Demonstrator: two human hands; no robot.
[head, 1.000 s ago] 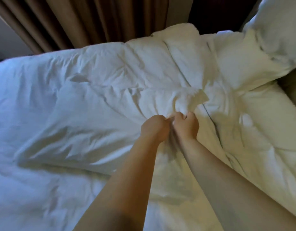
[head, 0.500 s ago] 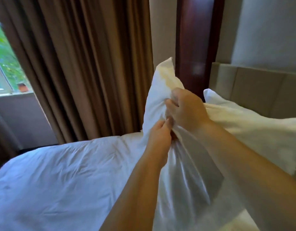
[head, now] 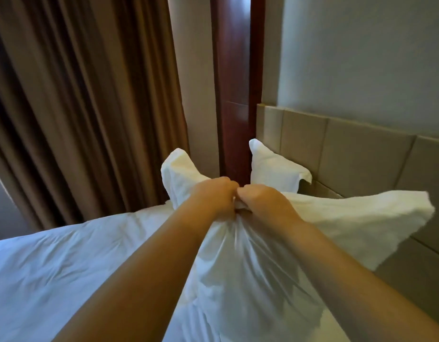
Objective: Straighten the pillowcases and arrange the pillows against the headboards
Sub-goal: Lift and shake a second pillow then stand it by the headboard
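I hold a white pillow (head: pixel 253 275) up off the bed by a bunch of its pillowcase at the top middle. My left hand (head: pixel 213 196) and my right hand (head: pixel 262 203) grip that fabric side by side, knuckles touching. The pillow's corners stick out left (head: pixel 179 174) and right (head: pixel 376 218), and its body hangs below my fists. A second white pillow (head: pixel 272 169) leans against the beige padded headboard (head: pixel 356 156) behind my hands.
White bedding (head: pixel 65 267) covers the mattress at lower left. Brown curtains (head: pixel 77 107) hang at the left. A dark red wooden post (head: pixel 235 82) stands beside the headboard, under a pale wall (head: pixel 361 58).
The pillow went from lying on the bed to being lifted in the air. Since half a second ago my hands have dropped slightly and drawn level, and the view has swung toward the headboard.
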